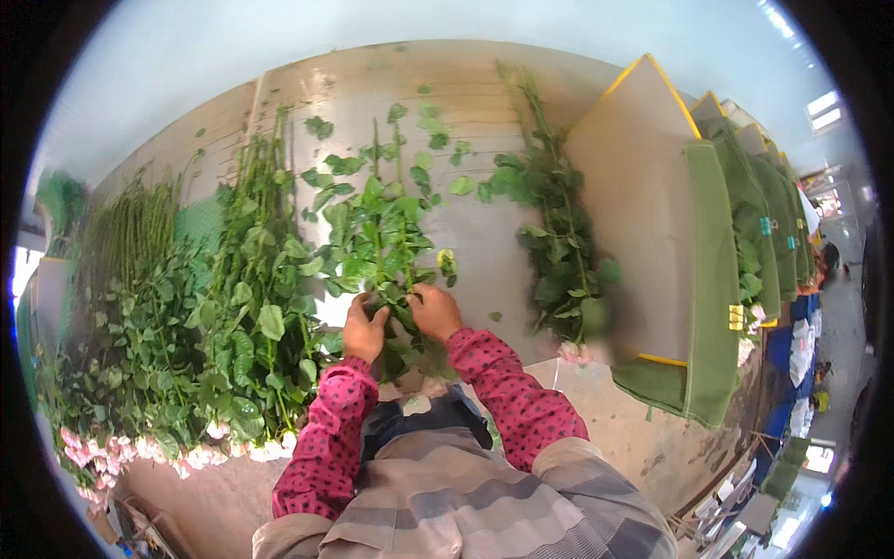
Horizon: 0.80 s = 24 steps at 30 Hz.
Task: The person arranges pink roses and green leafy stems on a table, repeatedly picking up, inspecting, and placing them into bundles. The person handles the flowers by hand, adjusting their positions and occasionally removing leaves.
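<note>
Left hand (363,328) just below frame centre, closed around a bunch of leafy stems (377,244). Right hand (435,311) just beside it, also closed on the same stems, fingers curled in among the leaves. Both wrists in pink dotted sleeves (326,438) coming up from the lower edge, over a grey striped top.

Stems lying on a pale table (484,252), running from the hands up toward the top centre of the frame, leaves spread wide. Loose leaves (461,184) scattered on the table above and right of the bunch.

Left of the hands, a thick row of stems (251,307) laid side by side, pale pink blooms (200,455) at their lower ends along the table edge, lower left. Farther left, bare thin stalks (121,233), upper left.

Right of centre, a separate leafy stem bundle (559,242), well apart from the hands. Beyond it, a tan divider board (643,224) with yellow edging, draped in green cloth (712,298); more such boards receding toward the upper right.
</note>
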Each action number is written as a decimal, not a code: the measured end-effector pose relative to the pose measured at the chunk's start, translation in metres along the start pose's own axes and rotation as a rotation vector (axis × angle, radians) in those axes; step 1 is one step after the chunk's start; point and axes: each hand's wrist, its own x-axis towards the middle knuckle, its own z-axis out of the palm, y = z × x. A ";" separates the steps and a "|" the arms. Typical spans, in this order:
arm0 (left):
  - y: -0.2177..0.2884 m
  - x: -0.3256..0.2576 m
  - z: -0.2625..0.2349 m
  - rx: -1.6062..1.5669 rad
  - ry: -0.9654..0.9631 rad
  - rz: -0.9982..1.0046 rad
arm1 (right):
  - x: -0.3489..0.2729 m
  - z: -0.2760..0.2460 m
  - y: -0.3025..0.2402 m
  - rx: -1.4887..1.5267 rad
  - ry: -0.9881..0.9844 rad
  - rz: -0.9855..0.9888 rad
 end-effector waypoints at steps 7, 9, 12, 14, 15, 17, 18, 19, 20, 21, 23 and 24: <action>0.017 -0.021 0.002 0.270 -0.029 0.023 | 0.000 0.012 -0.006 -0.038 -0.066 0.009; 0.011 -0.018 0.009 0.276 -0.037 0.016 | -0.004 0.011 -0.006 -0.047 -0.068 0.031; 0.000 -0.012 0.012 0.152 -0.038 0.038 | -0.002 0.013 -0.006 -0.034 -0.054 -0.013; -0.006 -0.009 0.014 0.048 -0.044 0.002 | -0.002 0.014 -0.003 -0.027 -0.066 -0.020; -0.008 -0.008 0.015 -0.010 -0.060 -0.010 | -0.002 0.015 -0.003 -0.016 -0.080 -0.017; -0.011 -0.007 0.017 -0.127 -0.093 -0.036 | -0.001 0.013 0.000 0.004 -0.071 -0.014; -0.010 -0.010 0.017 -0.193 -0.092 -0.016 | -0.004 0.012 -0.002 0.017 -0.056 -0.013; -0.010 -0.010 0.016 -0.181 -0.103 -0.032 | -0.006 0.011 -0.004 0.031 -0.041 -0.011; -0.008 -0.006 0.016 -0.171 -0.115 -0.051 | -0.004 0.009 -0.005 0.019 -0.071 0.003; -0.009 -0.005 0.015 -0.156 -0.123 -0.079 | -0.002 0.006 -0.008 0.012 -0.111 0.019; -0.003 -0.002 0.014 -0.150 -0.137 0.057 | 0.005 0.017 0.015 0.059 -0.108 -0.018; 0.002 -0.003 0.009 -0.070 -0.167 -0.019 | 0.007 0.015 0.013 0.030 -0.159 0.008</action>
